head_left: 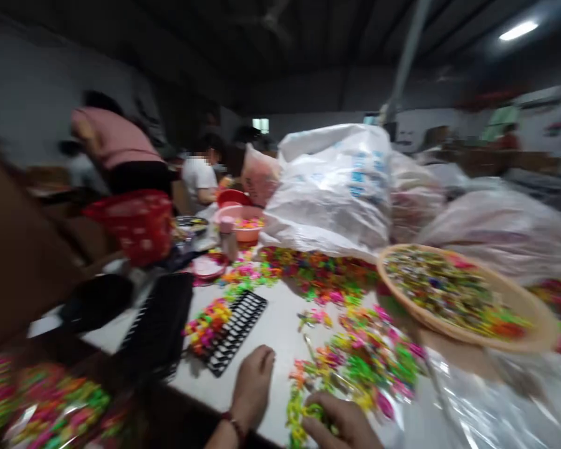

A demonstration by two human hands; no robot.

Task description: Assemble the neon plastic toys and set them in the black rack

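Observation:
My left hand (252, 386) rests on the white table (271, 330) with its fingers curled under, next to a black slotted tray (236, 330) partly filled with small coloured plastic pieces. My right hand (343, 421) lies at the bottom edge, fingers pressed into a loose heap of coloured pieces (355, 365); motion blur hides whether it holds any. A round tan basket (533, 324) full of the same pieces sits to the right.
Large white plastic sacks (336, 187) stand at the back of the table. A pink bowl (243, 227) and a red basket (140, 224) are at the left. Other people work in the background. Bagged coloured pieces (51, 405) lie at bottom left.

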